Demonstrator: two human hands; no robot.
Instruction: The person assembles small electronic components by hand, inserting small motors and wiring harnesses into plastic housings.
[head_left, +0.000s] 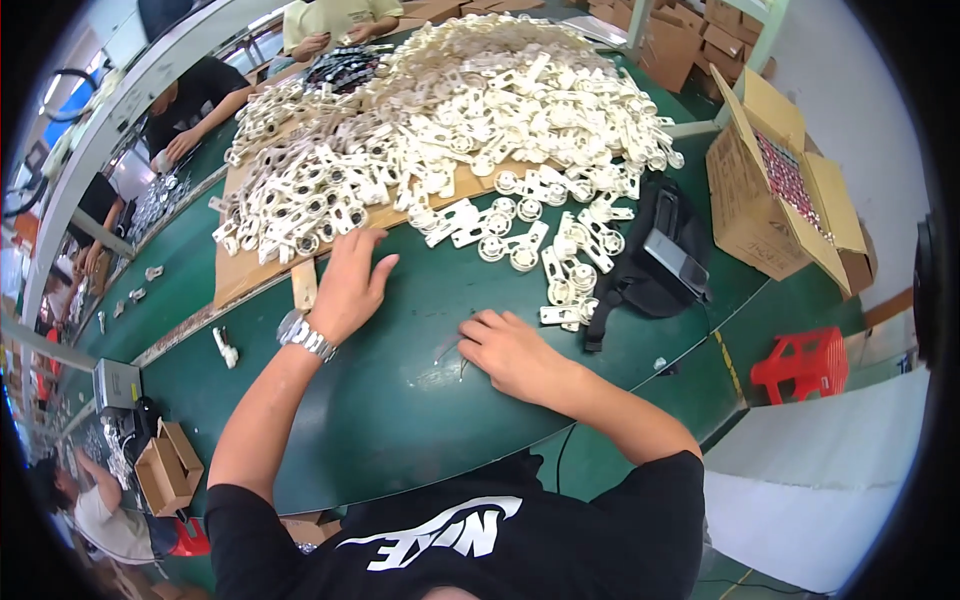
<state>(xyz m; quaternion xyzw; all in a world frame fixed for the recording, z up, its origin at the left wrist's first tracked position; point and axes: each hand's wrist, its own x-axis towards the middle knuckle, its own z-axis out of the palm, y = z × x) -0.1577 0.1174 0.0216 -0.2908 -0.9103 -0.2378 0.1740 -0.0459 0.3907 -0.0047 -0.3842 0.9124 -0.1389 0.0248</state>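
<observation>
My left hand (350, 285), with a watch on the wrist, reaches to the near edge of a heap of cream plastic parts with round ends (330, 190), many with dark centres. Its fingers stretch forward and its thumb stands apart; nothing shows in its grasp. My right hand (505, 350) rests low over the green table (380, 420), fingers curled and closed. Thin wires (461, 371) stick out beside its fingertips; what lies under the palm is hidden. Loose cream parts without dark centres (570, 270) lie beyond this hand.
A black bag (655, 235) with a dark device on it lies at right. A carton of small red and silver pieces (760, 210) stands beyond. One cream part (225, 347) lies alone at left. Cardboard (260, 275) lies under the heap. Other people work across and left; a red stool (805, 365) stands right.
</observation>
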